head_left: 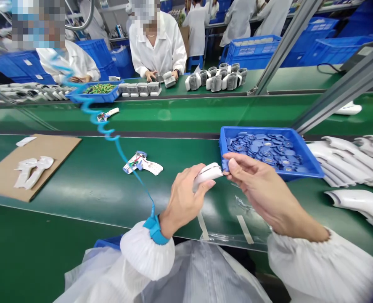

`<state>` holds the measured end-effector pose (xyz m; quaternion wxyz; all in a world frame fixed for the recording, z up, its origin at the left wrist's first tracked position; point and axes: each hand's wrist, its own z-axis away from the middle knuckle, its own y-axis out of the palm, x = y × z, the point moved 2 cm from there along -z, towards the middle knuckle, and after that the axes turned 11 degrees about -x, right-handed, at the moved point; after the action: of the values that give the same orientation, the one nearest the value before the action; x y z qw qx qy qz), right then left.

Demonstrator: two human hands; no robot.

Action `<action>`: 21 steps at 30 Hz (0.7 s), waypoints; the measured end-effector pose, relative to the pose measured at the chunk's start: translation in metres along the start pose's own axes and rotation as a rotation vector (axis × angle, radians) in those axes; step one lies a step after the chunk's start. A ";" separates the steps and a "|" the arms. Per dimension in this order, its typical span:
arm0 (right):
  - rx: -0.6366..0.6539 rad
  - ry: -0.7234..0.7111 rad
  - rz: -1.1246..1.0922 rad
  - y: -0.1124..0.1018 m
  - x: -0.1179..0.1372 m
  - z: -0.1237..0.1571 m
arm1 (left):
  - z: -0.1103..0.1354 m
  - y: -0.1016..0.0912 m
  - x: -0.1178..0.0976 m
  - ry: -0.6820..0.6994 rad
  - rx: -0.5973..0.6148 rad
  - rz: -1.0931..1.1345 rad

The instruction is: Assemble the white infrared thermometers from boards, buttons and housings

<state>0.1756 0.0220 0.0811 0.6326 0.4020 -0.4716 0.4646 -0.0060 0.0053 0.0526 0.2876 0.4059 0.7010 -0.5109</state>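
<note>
My left hand (183,198) is closed around a white plastic housing (209,172), whose far end points right. A wrist strap (156,229) with a coiled blue cord circles that wrist. Between thumb and fingers, my right hand (262,189) pinches a small blue plastic part (225,165) at the end of the housing; whether the two are joined I cannot tell. Just behind my right hand stands a blue tray (314,166) of similar flat blue parts (265,145). Left of my hands lies an open white half-shell (153,166) with wires and a circuit board.
White shells (347,160) are piled at right, with one curved shell (359,200) nearer. Cardboard (55,147) at left bears white pieces (35,168). The blue coiled cord (90,105) hangs across the left. Beyond the green conveyor (173,115), co-workers in white coats handle parts.
</note>
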 end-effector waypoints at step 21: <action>0.092 -0.760 0.597 0.003 -0.016 0.021 | -0.001 -0.003 -0.006 0.115 0.158 -0.093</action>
<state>0.1658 -0.0001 0.0703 0.2362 0.4179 -0.7428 0.4667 -0.0061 0.0046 0.0593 0.1900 0.4232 0.6920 -0.5532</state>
